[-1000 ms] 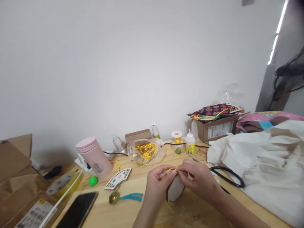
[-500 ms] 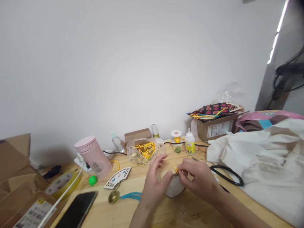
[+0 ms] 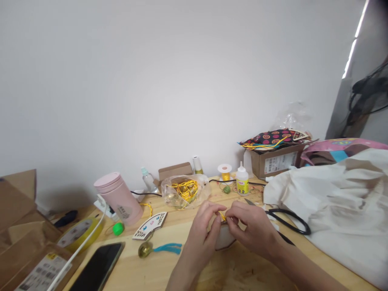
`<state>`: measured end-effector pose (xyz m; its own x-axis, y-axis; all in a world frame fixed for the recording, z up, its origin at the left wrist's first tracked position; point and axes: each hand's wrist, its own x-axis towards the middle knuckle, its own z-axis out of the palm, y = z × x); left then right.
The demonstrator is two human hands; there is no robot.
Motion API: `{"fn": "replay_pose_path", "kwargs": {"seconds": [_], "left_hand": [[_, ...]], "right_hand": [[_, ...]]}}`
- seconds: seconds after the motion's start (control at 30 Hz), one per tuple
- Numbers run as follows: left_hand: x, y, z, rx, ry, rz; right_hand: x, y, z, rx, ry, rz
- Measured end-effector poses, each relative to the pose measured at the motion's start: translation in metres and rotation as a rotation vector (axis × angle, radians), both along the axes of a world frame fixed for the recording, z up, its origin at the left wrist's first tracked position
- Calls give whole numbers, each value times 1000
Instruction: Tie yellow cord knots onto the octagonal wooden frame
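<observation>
In the head view, my right hand [image 3: 250, 227] is closed in a pinch at a small piece of yellow cord [image 3: 223, 217]. From the other side, the curled thumb and forefinger of my left hand [image 3: 203, 230] meet the same cord. Directly below the cord is a pale flat piece with a dark brown edge [image 3: 224, 237], partly covered by my fingers. A fan-shaped cut-out piece [image 3: 150, 225] lies to the left, with a brass-coloured bell [image 3: 145, 249] and its blue ribbon [image 3: 167, 248] in front of it.
A glue bottle [image 3: 242, 182], a yellow thread spool [image 3: 225, 173] and a bag of yellow cords [image 3: 185, 191] stand behind my hands. Black-handled scissors [image 3: 291, 220] and white cloth [image 3: 330, 210] lie right. A pink tumbler [image 3: 119, 199], phone [image 3: 97, 267] and cardboard box [image 3: 22, 226] are left.
My left hand has gone from spread fingers to a curled grip at the yellow cord. The pale piece has shifted slightly right. My right hand stays pinched at the cord.
</observation>
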<state>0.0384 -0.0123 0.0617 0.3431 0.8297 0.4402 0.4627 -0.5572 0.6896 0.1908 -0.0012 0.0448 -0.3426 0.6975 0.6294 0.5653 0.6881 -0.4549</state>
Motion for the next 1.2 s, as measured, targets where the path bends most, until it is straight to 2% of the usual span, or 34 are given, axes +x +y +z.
{"fn": "replay_pose_path", "kwargs": {"seconds": [0.17, 0.33, 0.53, 0.83, 1.0, 1.2], "left_hand": [[0, -1, 2, -9, 14, 62], [0, -1, -2, -36, 4, 157], [3, 1, -4, -288, -186, 194], [2, 2, 0, -350, -306, 142], [2, 2, 3, -355, -333, 107], [0, 3, -1, -330, -318, 103]], "right_hand": [[1, 2, -1, -6, 2, -4], [1, 2, -1, 0, 13, -9], [2, 1, 2, 45, 49, -28], [1, 2, -1, 63, 67, -2], [0, 0, 1, 60, 84, -30], [0, -2, 2, 26, 134, -17]]}}
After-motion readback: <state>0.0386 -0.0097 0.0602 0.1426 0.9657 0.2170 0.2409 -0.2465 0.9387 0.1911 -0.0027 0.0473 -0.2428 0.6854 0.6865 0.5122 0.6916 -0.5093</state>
